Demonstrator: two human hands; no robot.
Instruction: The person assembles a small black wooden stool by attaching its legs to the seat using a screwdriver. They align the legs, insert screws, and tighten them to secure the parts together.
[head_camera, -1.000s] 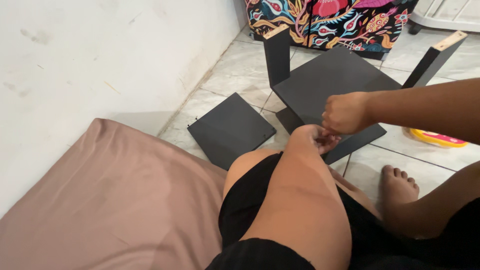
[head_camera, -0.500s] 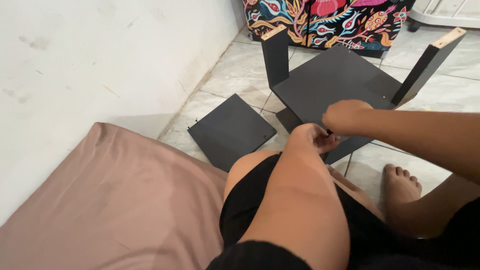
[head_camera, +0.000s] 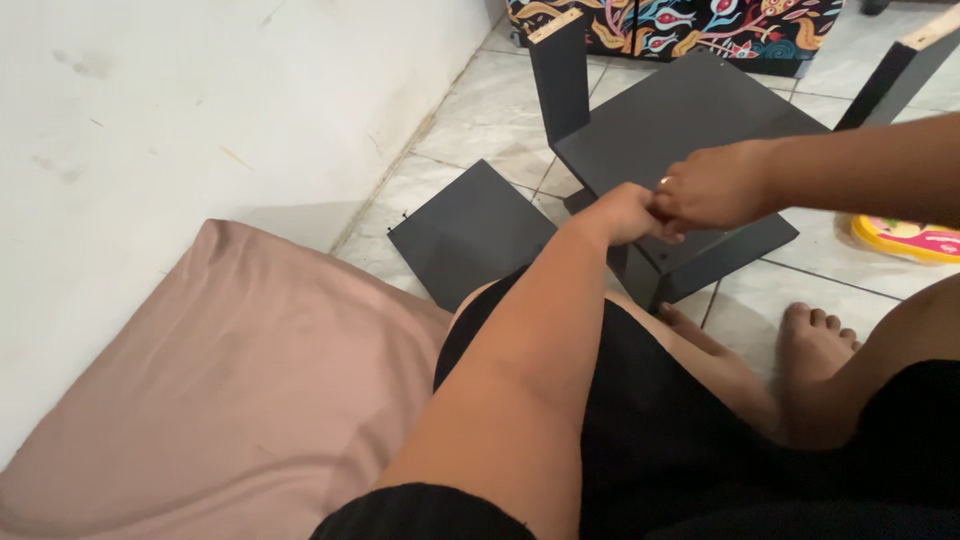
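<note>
Black panels of a half-built piece of furniture sit on the tiled floor, and both hands meet at its near edge. The left hand reaches forward over the bent knee with its fingers curled in, pressed against the edge of the dark top panel — whatever small thing it may be pinching is hidden, so I cannot tell what it grips. The right hand comes in from the right, fingers closed and bunched, touching the left hand's fingertips right over the same edge; a ring shows on one finger. Two upright legs with pale raw ends rise from the far corners of the furniture. A separate loose black board lies flat on the tiles just beside it, near the wall. A dusty-pink cushion lies to the left against the white wall — well apart from the hands. A bare foot rests on the tiles below the furniture, and a yellow-rimmed object lies at the right.
</note>
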